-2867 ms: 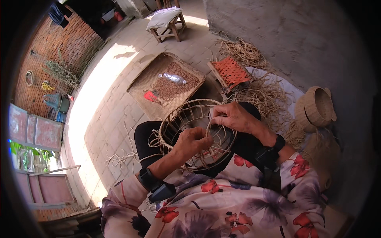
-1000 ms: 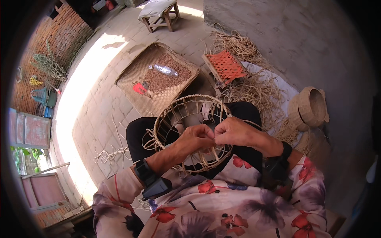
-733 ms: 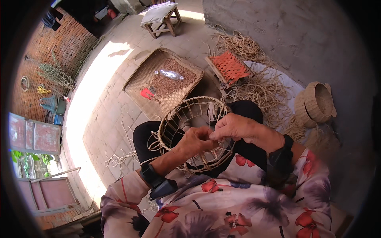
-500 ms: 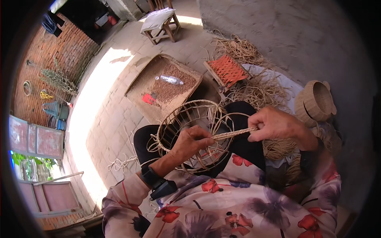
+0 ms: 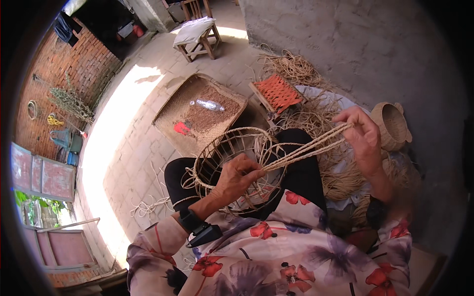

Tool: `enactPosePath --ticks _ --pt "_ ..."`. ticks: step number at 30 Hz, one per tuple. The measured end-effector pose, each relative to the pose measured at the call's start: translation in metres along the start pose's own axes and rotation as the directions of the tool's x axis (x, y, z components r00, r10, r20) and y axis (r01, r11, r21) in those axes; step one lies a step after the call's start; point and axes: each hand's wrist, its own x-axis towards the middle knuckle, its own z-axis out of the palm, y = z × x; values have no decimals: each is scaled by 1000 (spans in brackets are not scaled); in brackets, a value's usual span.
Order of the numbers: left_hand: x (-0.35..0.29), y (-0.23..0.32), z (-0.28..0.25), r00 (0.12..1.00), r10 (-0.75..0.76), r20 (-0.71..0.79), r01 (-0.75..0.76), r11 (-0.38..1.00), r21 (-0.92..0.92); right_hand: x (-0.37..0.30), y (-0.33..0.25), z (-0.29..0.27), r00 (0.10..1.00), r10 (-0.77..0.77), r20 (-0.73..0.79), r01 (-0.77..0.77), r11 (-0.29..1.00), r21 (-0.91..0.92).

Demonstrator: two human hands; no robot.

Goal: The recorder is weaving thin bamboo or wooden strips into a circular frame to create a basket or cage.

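Note:
An openwork basket [image 5: 211,154] of pale twisted cord and thin ribs rests in my lap, between my dark-trousered knees. My left hand [image 5: 237,178] is over its near side, thumb and fingers pinched on the lower end of several cord strands [image 5: 306,152]. Up and to the right, my right hand [image 5: 360,135] grips the other end of these strands, its fingers bent round them. Between the two hands the cord runs straight and taut in a slant above my right knee. Loose cord loops hang at the basket's left rim.
Ahead lies a woven tray [image 5: 170,129] with brown grains and a clear bottle. A stool with an orange woven seat [image 5: 279,92] is right of it. Cord heaps [image 5: 340,180] and a small woven basket [image 5: 392,126] lie at right. A cushioned stool [image 5: 196,32] stands farther off.
My right hand has moved up and right, away from my left, drawing the strands out longer between them. My left hand keeps its pinch at nearly the same spot.

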Motion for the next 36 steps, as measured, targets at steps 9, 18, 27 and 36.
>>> enactPosePath --ticks 9,18,27,36 --pt "-7 -6 -4 1000 2 -17 -2 1000 -23 35 7 -108 936 -126 -330 -50 877 -478" --pt "6 0 -10 905 -374 203 425 799 -424 -16 73 -92 957 223 184 33 548 -836" --pt "11 -14 -12 863 -418 282 501 774 -387 -52 25 68 547 368 752 -345 918 -198" --pt "16 -14 6 914 -388 117 405 864 -300 -102 239 -295 760 149 -633 -430 845 -317"
